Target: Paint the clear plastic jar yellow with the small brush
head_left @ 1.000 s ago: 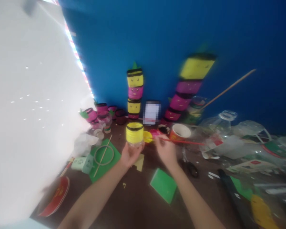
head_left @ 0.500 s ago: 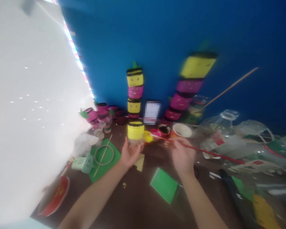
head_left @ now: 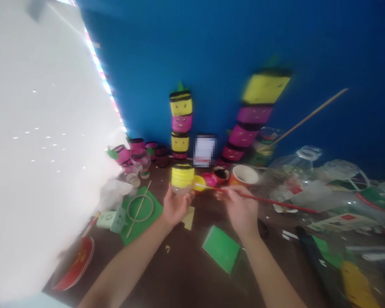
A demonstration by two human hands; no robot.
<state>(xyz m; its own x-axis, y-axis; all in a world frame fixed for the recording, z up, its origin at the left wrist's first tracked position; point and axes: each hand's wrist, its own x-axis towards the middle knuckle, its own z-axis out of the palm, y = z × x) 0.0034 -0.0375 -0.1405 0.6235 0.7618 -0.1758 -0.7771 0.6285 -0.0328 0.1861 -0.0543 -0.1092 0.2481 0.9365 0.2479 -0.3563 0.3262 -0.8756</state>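
Note:
My left hand (head_left: 177,206) grips the lower end of a small clear plastic piece, the cut part of a bottle (head_left: 182,177), painted yellow with a black band at its top. In my right hand (head_left: 242,209) is a long red-handled paintbrush (head_left: 269,200), pinched near its bristles. The brush points left, and its pale tip is close to the yellow piece, over a small pot of yellow paint (head_left: 199,183). Beside that pot stand a pink paint pot (head_left: 209,179) and a dark paint pot (head_left: 221,173). Whether the bristles touch the yellow piece I cannot tell.
A paper cup (head_left: 244,175) stands behind my right hand. Clear plastic bottles (head_left: 303,164) crowd the right side. Painted stacks with faces (head_left: 181,124) stand against the blue wall. A green pad (head_left: 221,249) and green sheet (head_left: 128,235) lie on the brown table (head_left: 186,273).
My right hand has moved left with the paintbrush, bringing its tip toward the yellow piece. My left hand and the piece have hardly moved.

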